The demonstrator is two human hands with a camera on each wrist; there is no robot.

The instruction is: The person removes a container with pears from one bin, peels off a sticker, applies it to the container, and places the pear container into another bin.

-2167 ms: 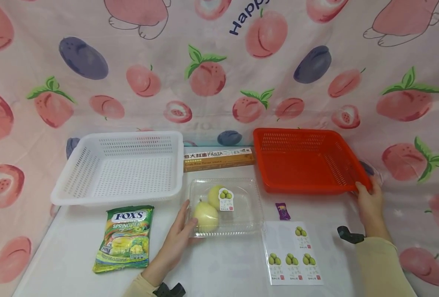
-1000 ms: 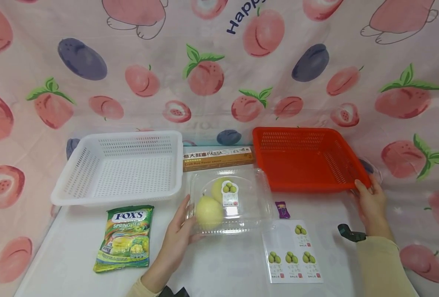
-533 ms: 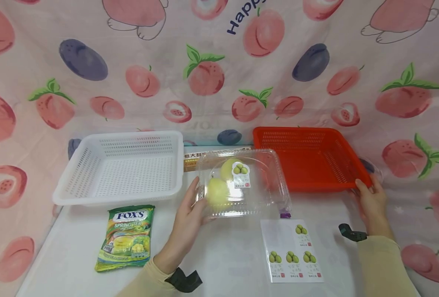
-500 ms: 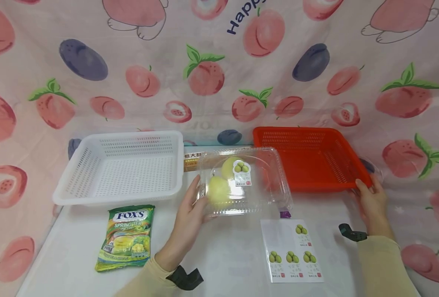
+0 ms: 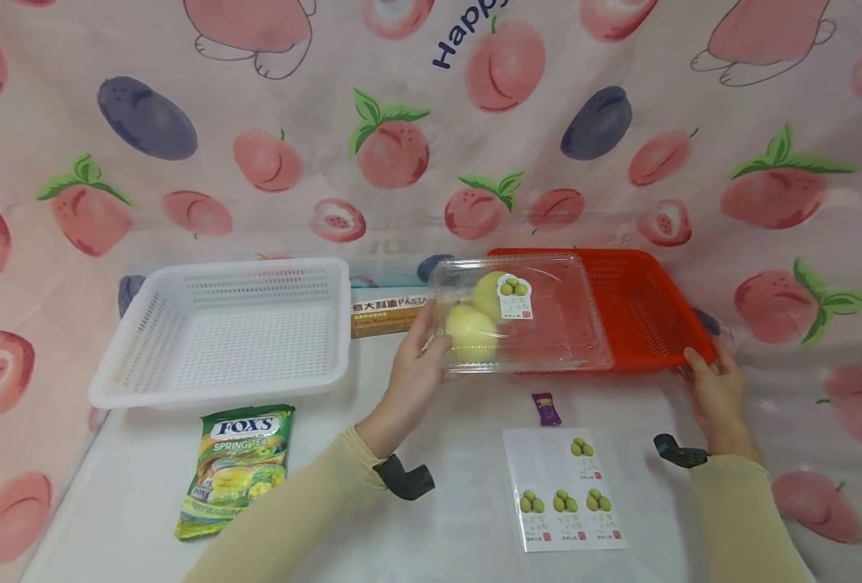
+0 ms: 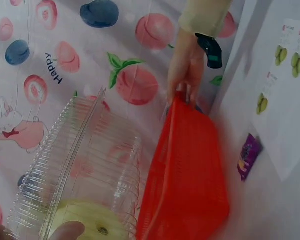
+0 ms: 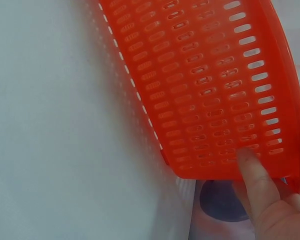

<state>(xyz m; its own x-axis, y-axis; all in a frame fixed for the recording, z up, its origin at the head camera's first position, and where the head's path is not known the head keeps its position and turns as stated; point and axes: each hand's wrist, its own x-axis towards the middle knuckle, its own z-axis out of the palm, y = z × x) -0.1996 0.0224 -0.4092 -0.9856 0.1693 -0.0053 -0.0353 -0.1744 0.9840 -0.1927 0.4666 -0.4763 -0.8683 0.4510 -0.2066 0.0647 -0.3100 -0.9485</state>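
Observation:
My left hand grips the left end of a clear plastic clamshell box, thumb on the near side. Two yellow-green pears sit in the box's left half, and a pear-printed label is stuck on its lid. In the head view the box overlaps the left part of a red plastic basket. My right hand holds the basket's near right corner. From the right wrist view, a finger lies against the basket's slotted wall. The left wrist view shows the box tilted beside the basket.
A white basket stands at the left, with a green Fox's candy bag in front. Behind the box is a pasta carton. A small purple-wrapped candy and a sheet of pear stickers lie on the white table.
My left hand has lifted the box of pears from the table and carried it right and away from me, over the red basket's left part. My right hand keeps its hold on the basket.

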